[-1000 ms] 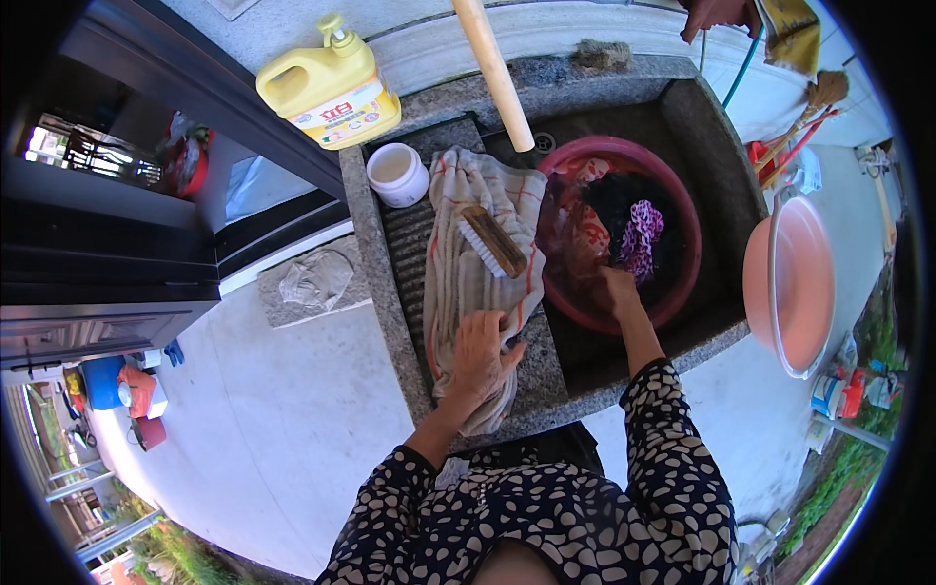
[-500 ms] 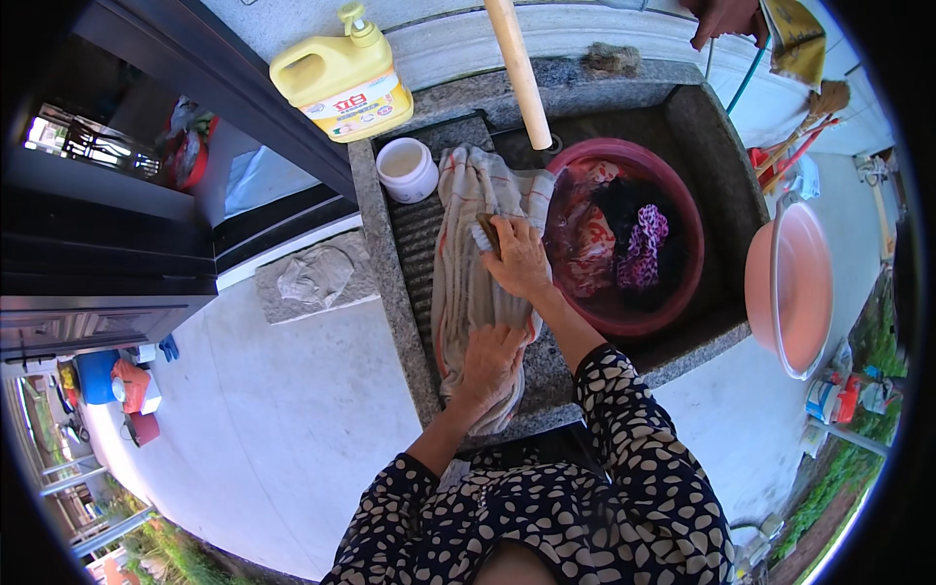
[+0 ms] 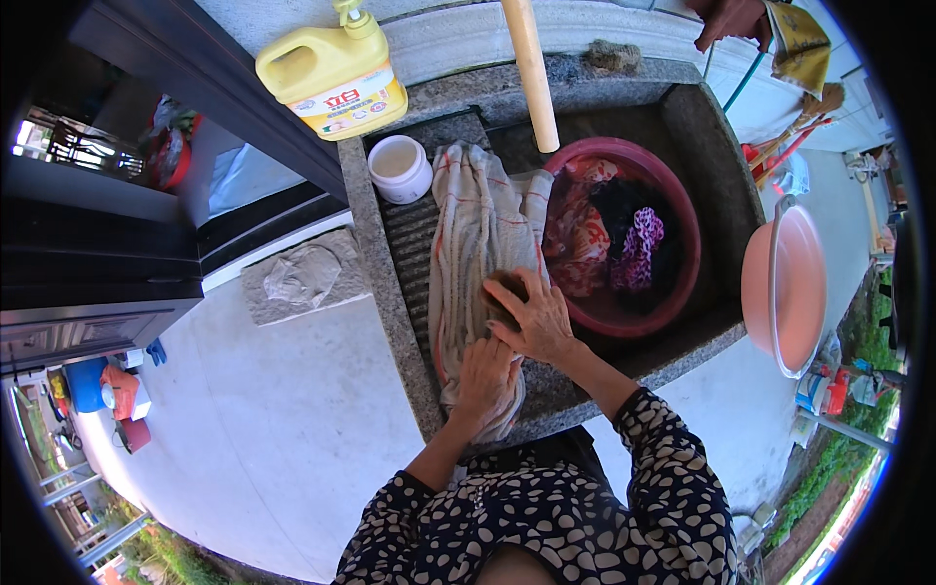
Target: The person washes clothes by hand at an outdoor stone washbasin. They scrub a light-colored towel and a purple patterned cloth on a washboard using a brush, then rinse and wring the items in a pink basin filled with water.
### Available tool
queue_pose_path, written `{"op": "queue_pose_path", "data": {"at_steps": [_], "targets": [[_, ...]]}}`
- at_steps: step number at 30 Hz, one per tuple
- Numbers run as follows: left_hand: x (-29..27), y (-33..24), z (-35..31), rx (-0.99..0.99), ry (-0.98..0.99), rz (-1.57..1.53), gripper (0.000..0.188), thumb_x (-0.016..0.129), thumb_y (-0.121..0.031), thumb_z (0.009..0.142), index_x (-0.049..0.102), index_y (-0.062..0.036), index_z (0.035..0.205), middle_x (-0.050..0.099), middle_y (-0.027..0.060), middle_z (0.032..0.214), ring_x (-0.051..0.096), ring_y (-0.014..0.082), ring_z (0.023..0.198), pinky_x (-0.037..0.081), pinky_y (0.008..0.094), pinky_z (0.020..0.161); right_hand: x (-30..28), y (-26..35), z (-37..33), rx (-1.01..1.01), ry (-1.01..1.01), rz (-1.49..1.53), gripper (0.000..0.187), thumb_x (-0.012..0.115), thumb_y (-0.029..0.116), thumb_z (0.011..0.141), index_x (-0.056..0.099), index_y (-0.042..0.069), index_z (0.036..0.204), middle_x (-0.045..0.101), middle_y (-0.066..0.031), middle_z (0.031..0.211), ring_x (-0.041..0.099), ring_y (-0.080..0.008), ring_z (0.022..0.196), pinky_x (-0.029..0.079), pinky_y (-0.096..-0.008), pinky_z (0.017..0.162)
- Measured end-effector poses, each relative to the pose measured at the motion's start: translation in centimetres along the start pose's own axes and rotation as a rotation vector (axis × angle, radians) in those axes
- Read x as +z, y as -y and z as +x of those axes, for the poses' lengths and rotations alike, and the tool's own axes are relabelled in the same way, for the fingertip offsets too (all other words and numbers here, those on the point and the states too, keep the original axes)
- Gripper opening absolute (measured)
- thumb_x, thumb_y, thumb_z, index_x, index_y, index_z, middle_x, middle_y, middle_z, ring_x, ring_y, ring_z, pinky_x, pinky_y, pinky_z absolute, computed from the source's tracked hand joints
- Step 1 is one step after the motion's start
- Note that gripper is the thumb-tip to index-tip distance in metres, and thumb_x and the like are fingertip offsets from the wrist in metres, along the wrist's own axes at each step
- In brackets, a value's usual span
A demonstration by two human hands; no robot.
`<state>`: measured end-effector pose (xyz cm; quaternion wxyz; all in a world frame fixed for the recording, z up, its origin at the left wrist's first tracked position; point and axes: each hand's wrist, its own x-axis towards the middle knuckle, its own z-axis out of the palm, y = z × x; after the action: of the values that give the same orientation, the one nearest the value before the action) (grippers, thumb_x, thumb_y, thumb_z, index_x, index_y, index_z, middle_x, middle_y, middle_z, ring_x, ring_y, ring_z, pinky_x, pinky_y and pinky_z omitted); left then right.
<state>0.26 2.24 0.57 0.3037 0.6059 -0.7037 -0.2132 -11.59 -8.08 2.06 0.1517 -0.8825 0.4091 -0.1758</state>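
Note:
A long greyish-white cloth with thin red stripes (image 3: 475, 224) lies in folds over the ribbed stone washboard (image 3: 411, 244). My right hand (image 3: 542, 320) is closed around a brown scrubbing brush (image 3: 505, 295), pressed against the lower half of the cloth. Just below it, my left hand (image 3: 485, 378) bears down on the cloth near its close end, fingers bent into the fabric. To the right, a dark pink basin (image 3: 690, 255) stands in the stone sink, holding water and soaking clothes, among them a pink-and-black patterned piece (image 3: 640, 249).
A white tub (image 3: 401, 170) sits at the washboard's far left corner. Behind it stands a yellow pump jug (image 3: 336, 78). A wooden pole (image 3: 531, 78) reaches over the sink's back edge. The pale pink basin (image 3: 786, 292) is beyond the sink's right rim (image 3: 738, 343).
My right hand has drawn the brush down the cloth toward me, close to my left hand. The left hand stays on the cloth, its fingers now more bent. The view has shifted slightly.

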Motion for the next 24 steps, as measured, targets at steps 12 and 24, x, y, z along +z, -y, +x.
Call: {"op": "queue_pose_path", "data": {"at_steps": [12,24], "targets": [[0.1,-0.5,0.8,-0.007,0.010,0.125,0.016,0.066,-0.012,0.083,0.051,-0.0079,0.085,0.050,0.0097,0.077,0.053,0.0291,0.079,0.039,0.0408,0.074,5.4,-6.9,11.9,0.116,-0.273,-0.017,0.037,0.072,0.033,0.079,0.065,0.021,0.113,0.054,-0.0057,0.115,0.058,-0.0286,0.097,0.051,-0.0480,0.071],[0.3,-0.3,0.1,-0.064,-0.020,0.057,0.014,0.065,-0.011,0.083,0.052,-0.0071,0.086,0.052,0.0112,0.079,0.053,0.0320,0.076,0.038,0.0429,0.071,2.3,-4.3,5.2,-0.263,-0.104,-0.011,0.051,0.075,0.031,0.073,0.061,0.020,0.120,0.053,-0.0075,0.113,0.059,-0.0249,0.092,0.049,-0.0395,0.070]]}}
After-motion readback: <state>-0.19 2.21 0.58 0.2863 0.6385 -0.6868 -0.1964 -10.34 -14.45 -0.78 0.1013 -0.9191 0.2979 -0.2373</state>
